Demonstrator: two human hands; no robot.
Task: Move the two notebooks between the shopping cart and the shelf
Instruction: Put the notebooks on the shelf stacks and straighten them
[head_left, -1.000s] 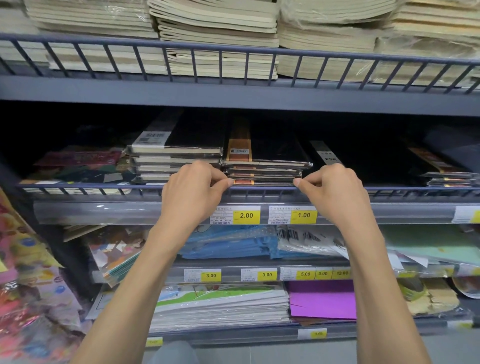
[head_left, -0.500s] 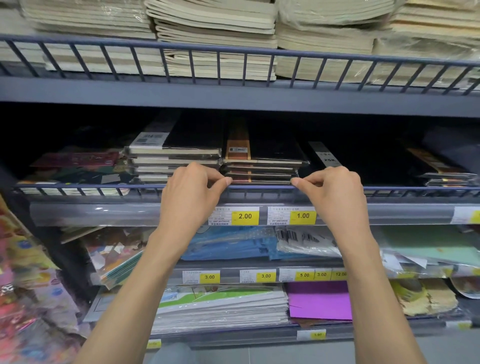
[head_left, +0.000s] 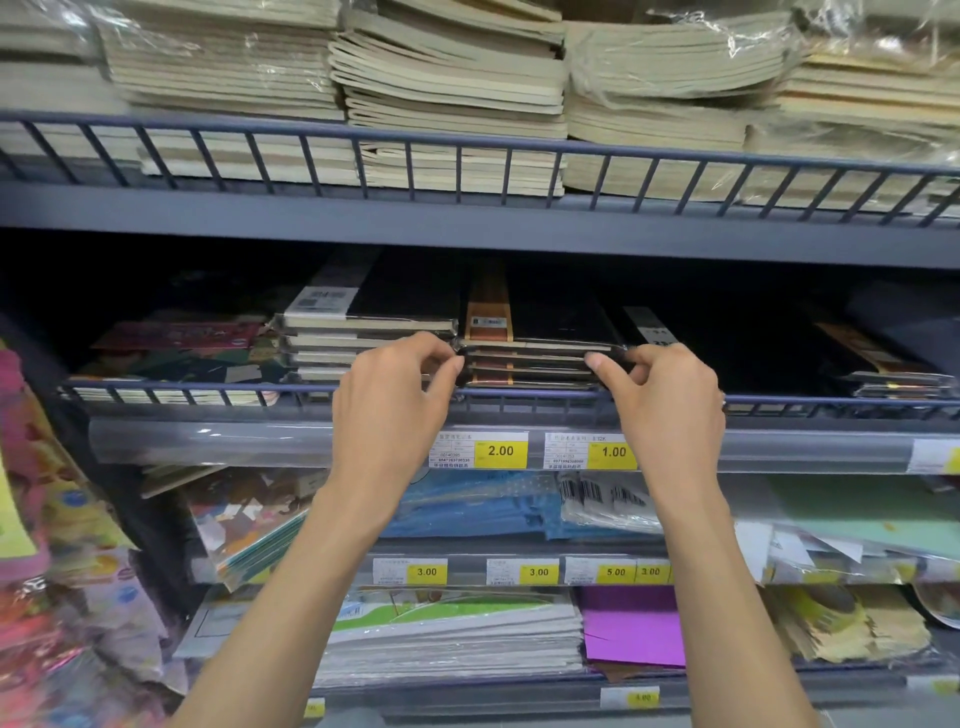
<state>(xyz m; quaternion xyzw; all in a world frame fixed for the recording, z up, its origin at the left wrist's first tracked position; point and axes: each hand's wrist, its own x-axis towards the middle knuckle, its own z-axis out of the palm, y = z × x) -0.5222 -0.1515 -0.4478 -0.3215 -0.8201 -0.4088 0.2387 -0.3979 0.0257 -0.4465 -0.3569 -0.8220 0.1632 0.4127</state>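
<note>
A stack of black wrapped notebooks (head_left: 540, 358) with an orange band on top lies on the middle shelf behind a wire rail (head_left: 208, 388). My left hand (head_left: 389, 400) pinches the stack's left front corner between thumb and fingers. My right hand (head_left: 660, 400) pinches its right front corner the same way. How many notebooks of the stack sit within the pinch is not clear. No shopping cart is in view.
A second pile of black notebooks (head_left: 363, 332) lies just left of the stack. Cream exercise books (head_left: 452, 88) fill the top shelf. Price tags (head_left: 501, 451) line the shelf edge; lower shelves hold coloured paper (head_left: 634, 629) and wrapped packs.
Both hands have moved up from the rail to the stack's front corners, and their fingers now close on them. The view has shifted slightly.
</note>
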